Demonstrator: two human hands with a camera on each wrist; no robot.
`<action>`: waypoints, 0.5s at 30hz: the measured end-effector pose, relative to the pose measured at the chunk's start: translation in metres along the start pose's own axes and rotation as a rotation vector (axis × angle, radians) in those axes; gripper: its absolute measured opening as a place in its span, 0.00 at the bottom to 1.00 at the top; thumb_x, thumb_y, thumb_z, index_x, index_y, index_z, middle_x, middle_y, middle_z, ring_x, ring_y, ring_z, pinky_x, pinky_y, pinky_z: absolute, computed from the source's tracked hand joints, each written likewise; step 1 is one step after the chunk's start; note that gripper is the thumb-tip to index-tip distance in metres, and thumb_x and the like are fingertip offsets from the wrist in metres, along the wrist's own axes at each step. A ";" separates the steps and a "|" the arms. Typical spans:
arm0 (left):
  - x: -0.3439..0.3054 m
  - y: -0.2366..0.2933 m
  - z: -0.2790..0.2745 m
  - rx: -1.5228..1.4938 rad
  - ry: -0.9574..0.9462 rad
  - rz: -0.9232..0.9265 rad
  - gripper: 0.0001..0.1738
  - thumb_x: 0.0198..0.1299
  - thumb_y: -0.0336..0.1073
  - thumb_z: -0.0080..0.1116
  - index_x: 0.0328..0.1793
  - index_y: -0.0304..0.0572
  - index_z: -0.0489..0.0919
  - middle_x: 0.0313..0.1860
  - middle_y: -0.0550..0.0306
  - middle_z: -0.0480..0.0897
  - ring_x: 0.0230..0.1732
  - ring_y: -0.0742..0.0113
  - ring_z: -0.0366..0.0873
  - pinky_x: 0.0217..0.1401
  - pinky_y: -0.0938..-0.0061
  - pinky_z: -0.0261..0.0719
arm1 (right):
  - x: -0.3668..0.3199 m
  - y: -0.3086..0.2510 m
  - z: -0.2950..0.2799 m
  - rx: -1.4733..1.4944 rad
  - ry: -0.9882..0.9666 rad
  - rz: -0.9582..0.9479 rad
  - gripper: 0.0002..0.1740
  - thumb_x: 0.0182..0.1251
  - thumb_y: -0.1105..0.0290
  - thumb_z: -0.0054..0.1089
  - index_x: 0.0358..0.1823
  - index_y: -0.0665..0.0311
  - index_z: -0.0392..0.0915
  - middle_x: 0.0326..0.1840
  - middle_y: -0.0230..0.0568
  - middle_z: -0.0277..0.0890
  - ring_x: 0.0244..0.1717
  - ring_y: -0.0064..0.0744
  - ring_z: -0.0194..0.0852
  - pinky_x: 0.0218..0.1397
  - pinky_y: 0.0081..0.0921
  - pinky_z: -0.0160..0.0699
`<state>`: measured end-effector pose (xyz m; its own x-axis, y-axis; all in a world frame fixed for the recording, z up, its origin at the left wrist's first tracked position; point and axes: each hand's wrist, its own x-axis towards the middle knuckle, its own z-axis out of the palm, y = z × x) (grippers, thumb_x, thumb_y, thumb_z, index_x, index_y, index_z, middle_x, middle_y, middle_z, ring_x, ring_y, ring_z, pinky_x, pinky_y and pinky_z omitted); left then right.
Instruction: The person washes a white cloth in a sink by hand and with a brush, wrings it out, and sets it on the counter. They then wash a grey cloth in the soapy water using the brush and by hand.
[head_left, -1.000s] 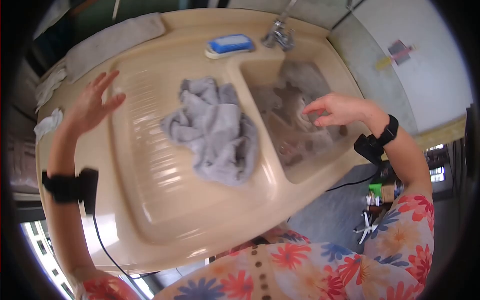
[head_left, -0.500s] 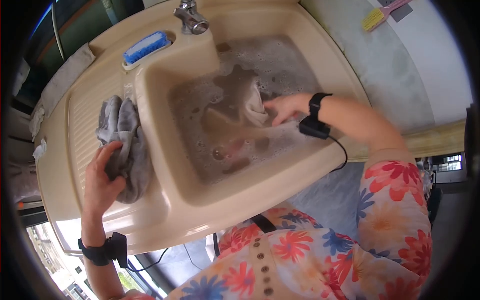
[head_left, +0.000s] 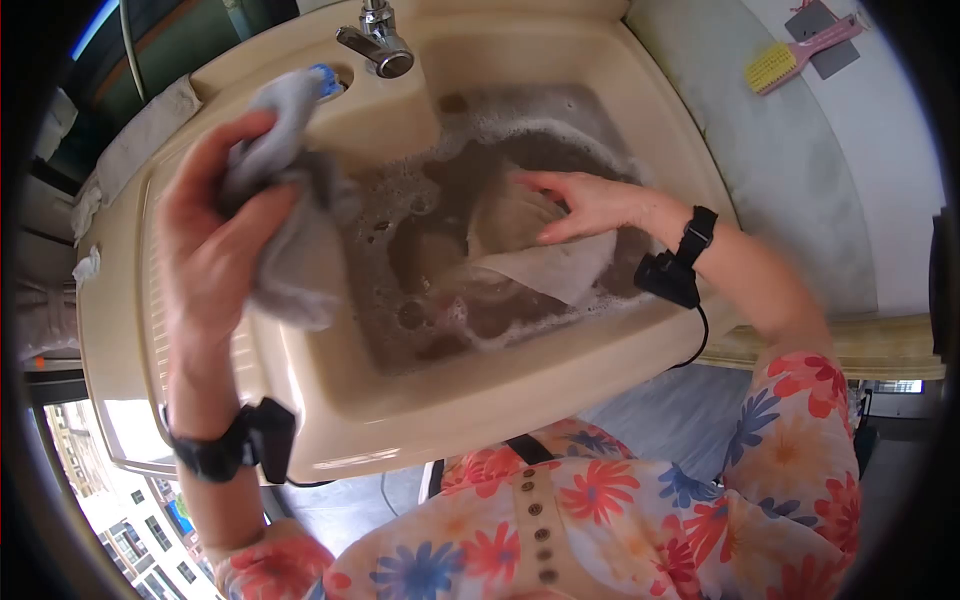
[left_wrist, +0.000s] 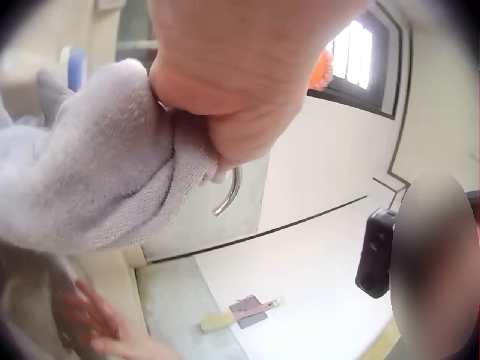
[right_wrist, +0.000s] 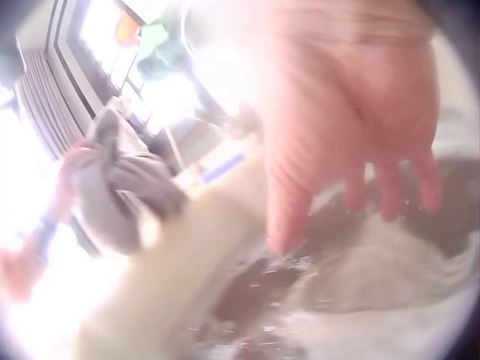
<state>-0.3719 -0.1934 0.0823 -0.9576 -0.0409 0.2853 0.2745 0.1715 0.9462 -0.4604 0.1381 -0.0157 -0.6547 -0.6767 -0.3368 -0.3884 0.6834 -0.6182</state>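
A bunched grey cloth (head_left: 295, 240) hangs from the left hand (head_left: 215, 225), lifted over the sink's left rim; its thumb and fingers grip it. The left wrist view shows the grey cloth (left_wrist: 112, 165) folded under the left hand (left_wrist: 240, 75). Over the murky, foamy water (head_left: 410, 200) the right hand (head_left: 595, 205) reaches down, fingers spread at a pale cloth (head_left: 550, 265) that lies partly under the surface. In the right wrist view the right hand (right_wrist: 352, 112) has its fingers straight, pointing down at the water, with no cloth pinched.
A chrome faucet (head_left: 380, 45) stands at the sink's back edge. Behind the grey cloth, a blue brush (head_left: 325, 80) is partly hidden. The ribbed drainboard (head_left: 165, 270) lies left of the basin. A pink-handled brush (head_left: 800, 55) is at the upper right, and a folded cloth (head_left: 150, 125) lies along the back-left edge.
The left hand has taken hold of the grey cloth and raised it off the drainboard toward the basin. More of the pale cloth shows spread beside the right hand, which has shifted slightly.
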 end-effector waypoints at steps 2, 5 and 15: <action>0.016 -0.007 0.036 -0.060 -0.013 -0.036 0.21 0.47 0.23 0.61 0.51 0.38 0.75 0.37 0.61 0.76 0.38 0.77 0.72 0.42 0.83 0.72 | 0.015 -0.035 0.014 0.250 0.056 -0.153 0.36 0.52 0.65 0.62 0.63 0.62 0.60 0.60 0.50 0.64 0.53 0.36 0.69 0.50 0.31 0.71; 0.033 -0.044 0.065 0.073 -0.069 -0.026 0.21 0.46 0.30 0.66 0.48 0.38 0.76 0.31 0.61 0.76 0.34 0.76 0.72 0.35 0.81 0.73 | 0.034 -0.053 0.019 0.729 0.039 -0.239 0.38 0.48 0.62 0.66 0.62 0.64 0.62 0.53 0.50 0.71 0.51 0.36 0.71 0.50 0.32 0.72; 0.032 -0.145 0.082 1.024 -0.428 -0.228 0.38 0.43 0.44 0.63 0.64 0.54 0.64 0.65 0.44 0.59 0.61 0.37 0.61 0.60 0.57 0.69 | 0.073 0.091 0.043 -0.165 0.245 0.106 0.40 0.47 0.61 0.65 0.64 0.60 0.61 0.57 0.53 0.67 0.55 0.51 0.67 0.58 0.33 0.67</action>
<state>-0.4500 -0.1388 -0.0580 -0.9813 0.1323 -0.1395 0.0774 0.9361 0.3430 -0.5152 0.1388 -0.1269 -0.8264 -0.5265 -0.1998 -0.3961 0.7956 -0.4584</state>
